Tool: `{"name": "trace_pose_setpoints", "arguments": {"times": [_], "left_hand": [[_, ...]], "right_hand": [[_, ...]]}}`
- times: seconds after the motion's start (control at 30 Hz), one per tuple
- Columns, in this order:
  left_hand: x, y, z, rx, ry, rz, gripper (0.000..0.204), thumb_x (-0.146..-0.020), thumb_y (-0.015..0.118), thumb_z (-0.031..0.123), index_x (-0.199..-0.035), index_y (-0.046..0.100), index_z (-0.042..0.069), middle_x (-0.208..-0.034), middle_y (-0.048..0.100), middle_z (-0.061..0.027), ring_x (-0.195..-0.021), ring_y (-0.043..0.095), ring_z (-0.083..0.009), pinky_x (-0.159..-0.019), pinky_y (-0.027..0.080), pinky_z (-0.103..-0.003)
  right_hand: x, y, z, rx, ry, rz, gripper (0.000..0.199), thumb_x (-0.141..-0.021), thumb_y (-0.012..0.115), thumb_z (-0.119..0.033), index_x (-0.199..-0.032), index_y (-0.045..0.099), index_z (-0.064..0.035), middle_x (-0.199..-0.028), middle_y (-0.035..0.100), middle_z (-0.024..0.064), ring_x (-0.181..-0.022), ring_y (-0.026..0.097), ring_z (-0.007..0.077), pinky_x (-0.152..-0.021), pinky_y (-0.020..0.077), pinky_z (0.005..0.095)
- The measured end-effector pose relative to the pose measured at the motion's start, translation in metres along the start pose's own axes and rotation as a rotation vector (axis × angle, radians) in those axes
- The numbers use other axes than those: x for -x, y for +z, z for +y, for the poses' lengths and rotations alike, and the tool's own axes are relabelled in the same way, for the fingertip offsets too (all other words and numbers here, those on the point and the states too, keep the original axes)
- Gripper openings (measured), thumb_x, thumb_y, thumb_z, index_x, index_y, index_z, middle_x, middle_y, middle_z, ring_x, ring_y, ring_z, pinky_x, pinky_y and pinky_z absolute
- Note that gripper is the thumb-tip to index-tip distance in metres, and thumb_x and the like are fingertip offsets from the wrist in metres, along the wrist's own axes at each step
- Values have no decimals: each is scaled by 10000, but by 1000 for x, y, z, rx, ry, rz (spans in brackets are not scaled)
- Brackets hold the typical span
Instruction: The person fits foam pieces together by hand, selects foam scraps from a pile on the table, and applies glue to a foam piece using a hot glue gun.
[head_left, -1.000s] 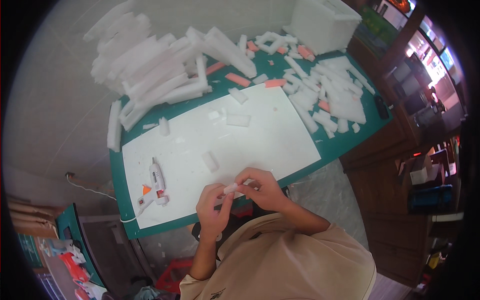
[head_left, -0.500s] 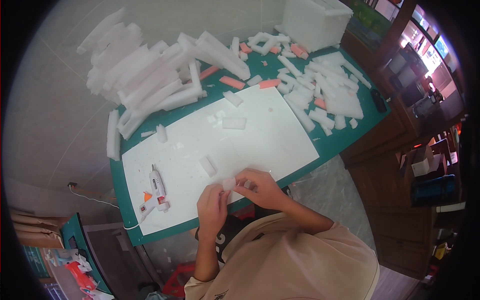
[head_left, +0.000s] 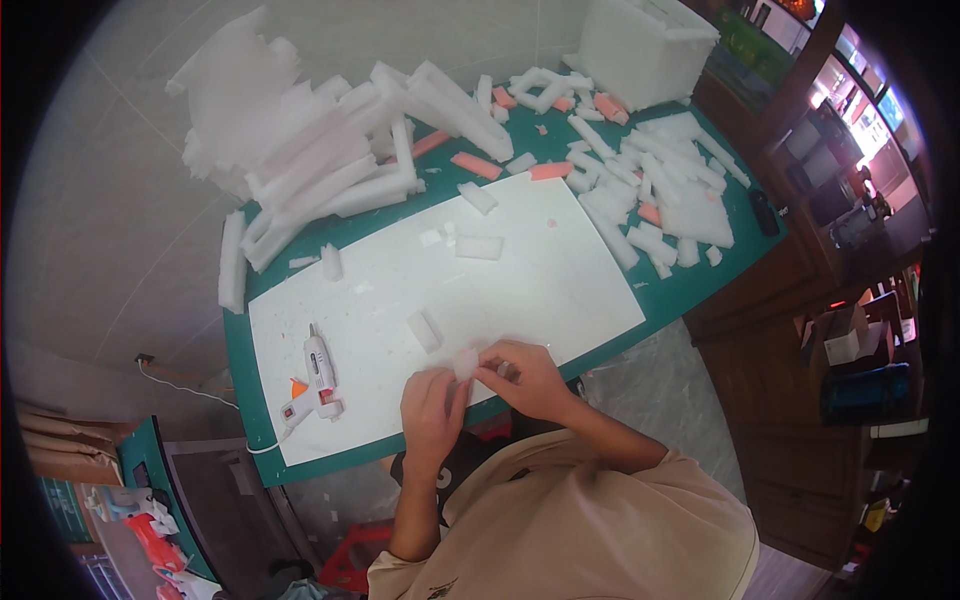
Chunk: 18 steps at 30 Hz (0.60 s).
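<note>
Across the long green-topped bench (head_left: 680, 275) and the broad white rectangular sheet (head_left: 550, 280), I see nothing rearranged; the change is at the fingers. My left grip (head_left: 430, 410) and right grip (head_left: 525, 378), both pinched on the small pale pinkish foam-like piece (head_left: 466, 359), have turned it from narrow to broader-faced, over the sheet's near edge. So I judge this is fingertip handling only, other things untouched.

Counting down: one bench, one sheet, one white foam box (head_left: 640, 55) at far right, one white pistol-shaped glue gun (head_left: 320, 365) lying left, two white rectangular foam blocks (head_left: 479, 247) well inside the sheet, about seven pink foam bars (head_left: 475, 166) beyond, one piece in hand. The stacked white foam (head_left: 250, 110)? Can't count it.
</note>
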<state>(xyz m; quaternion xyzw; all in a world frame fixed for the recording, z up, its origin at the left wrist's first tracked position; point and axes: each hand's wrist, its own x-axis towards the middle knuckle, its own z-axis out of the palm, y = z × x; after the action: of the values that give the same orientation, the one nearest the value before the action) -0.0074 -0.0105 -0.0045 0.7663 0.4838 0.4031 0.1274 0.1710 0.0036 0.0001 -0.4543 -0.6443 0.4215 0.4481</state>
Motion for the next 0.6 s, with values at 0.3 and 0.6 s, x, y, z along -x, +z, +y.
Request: {"name": "trace_pose_setpoints", "arguments": {"times": [0.3,0.6], "left_hand": [[-1,0,0,-31,96,38,141,-780,704,27,-891,624,-5,-858,622,-131,-744,568,-318,-652,435,-401],[-2,-1,2,-18,90,17,121,-775,690,7,-876,628,-20,-867,631,-142,-741,566,-328,-652,444,-403]], "right_hand": [[-2,1,-1,-7,2,-6,159,-857,689,-114,-984,668,-21,-812,657,52,-678,606,87,-526,459,219],[-4,0,-8,40,-18,-47,179,-855,704,-167,-948,676,-17,-719,623,55,-531,531,92,-487,423,228]]}}
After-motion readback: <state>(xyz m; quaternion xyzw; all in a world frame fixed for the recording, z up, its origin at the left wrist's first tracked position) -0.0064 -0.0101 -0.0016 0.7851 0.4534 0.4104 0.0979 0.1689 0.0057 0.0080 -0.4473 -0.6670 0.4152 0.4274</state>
